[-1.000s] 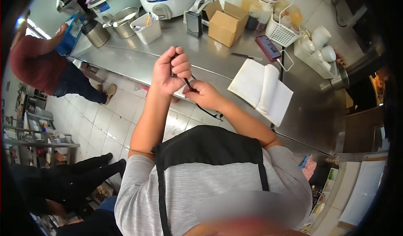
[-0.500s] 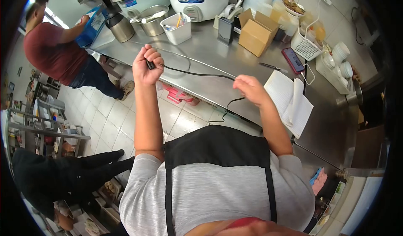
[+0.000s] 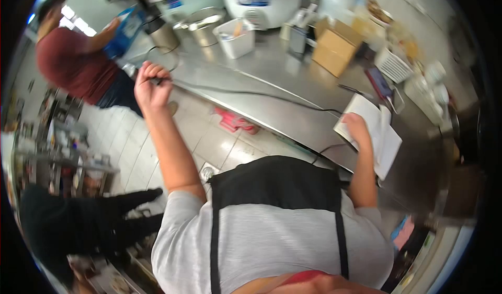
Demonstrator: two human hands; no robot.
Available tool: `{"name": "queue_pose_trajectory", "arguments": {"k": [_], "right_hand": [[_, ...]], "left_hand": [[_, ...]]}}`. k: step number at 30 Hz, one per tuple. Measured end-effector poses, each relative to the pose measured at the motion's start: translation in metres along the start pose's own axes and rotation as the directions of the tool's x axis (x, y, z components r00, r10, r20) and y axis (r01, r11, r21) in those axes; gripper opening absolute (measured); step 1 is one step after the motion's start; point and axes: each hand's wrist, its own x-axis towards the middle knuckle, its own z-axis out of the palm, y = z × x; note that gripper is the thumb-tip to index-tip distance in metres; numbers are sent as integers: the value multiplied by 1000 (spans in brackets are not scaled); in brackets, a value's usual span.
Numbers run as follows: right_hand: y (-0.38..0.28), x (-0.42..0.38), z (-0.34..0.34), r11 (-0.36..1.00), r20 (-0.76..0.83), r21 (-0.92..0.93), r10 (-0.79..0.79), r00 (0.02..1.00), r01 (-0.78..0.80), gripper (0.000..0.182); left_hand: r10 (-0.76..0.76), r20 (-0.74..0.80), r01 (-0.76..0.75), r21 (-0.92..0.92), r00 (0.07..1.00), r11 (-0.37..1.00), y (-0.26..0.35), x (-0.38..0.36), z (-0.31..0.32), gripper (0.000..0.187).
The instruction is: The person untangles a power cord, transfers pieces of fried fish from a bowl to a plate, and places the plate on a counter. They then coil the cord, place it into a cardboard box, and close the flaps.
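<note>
Head view: black cable (image 3: pixel 225 90) is spanning wider than a moment ago (longer run being drawn out) over steel counter (image 3: pixel 280 59); left hand (image 3: pixel 153 87) clenching it, well apart from right hand (image 3: pixel 357 129), pinching it by open notebook (image 3: pixel 387 142).

Legible text: none. White rice cooker (image 3: pixel 280 9), blue front label (image 3: pixel 254 1) with pale marks, blurred past reading; pale green cooker (image 3: pixel 200 1) beside it, smaller blue label (image 3: pixel 174 3), likewise unreadable. Phone (image 3: pixel 379 84), screen too blurred to tell.
</note>
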Motion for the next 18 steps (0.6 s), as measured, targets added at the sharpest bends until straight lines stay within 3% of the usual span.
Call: {"name": "queue_pose_trajectory", "arguments": {"k": [1,2,3,4,5,6,8,9,10,12,13,14,15,16,18], "right_hand": [[-16,-2,0,926,92,-376,18,996,18,26],[-17,-5,16,961,-22,-267,-75,997,67,30],[-56,-6,23,975,8,-214,-55,998,56,40],[-92,-7,31,988,126,-13,-149,981,152,50],[-124,-12,40,945,211,204,-299,931,257,62],[-137,-12,62,855,170,212,-509,844,473,72],[-182,-29,77,748,263,561,-567,780,355,69],[-186,-34,91,607,181,699,-661,728,378,61],[-187,-38,96,613,321,775,-591,740,153,54],[-187,-42,98,546,594,779,-482,644,-309,41],[-179,-40,100,572,488,801,-452,747,-177,36],[-165,-36,104,602,368,797,-424,827,-46,32],[-154,-34,102,633,236,770,-401,885,82,28],[-149,-35,84,796,105,577,-296,949,184,26],[-120,-30,71,919,-73,100,-376,924,382,22]], "left_hand": [[-35,56,30,83,998,996,-10,4,-5,14],[-43,9,41,181,999,983,-36,-1,8,15],[-54,-33,61,284,998,957,-64,-7,23,16],[-124,-15,121,337,992,934,-92,-12,28,17],[-177,2,162,393,984,905,-117,-19,32,18],[-222,7,200,407,975,891,-138,-24,31,20],[-256,-9,241,369,967,898,-172,-33,34,22],[-255,-25,247,358,966,900,-182,-37,34,23],[-350,106,307,295,931,905,-184,-35,27,23],[-247,-71,256,357,966,898,-188,-33,30,24],[-183,-156,231,391,971,891,-191,-32,31,24],[-170,-73,185,402,983,897,-181,-23,16,28],[-15,-160,93,495,987,864,-176,-16,20,32],[110,-150,-15,526,983,851,-167,-9,17,34],[328,-114,-202,589,938,783,-149,2,17,38]]}}
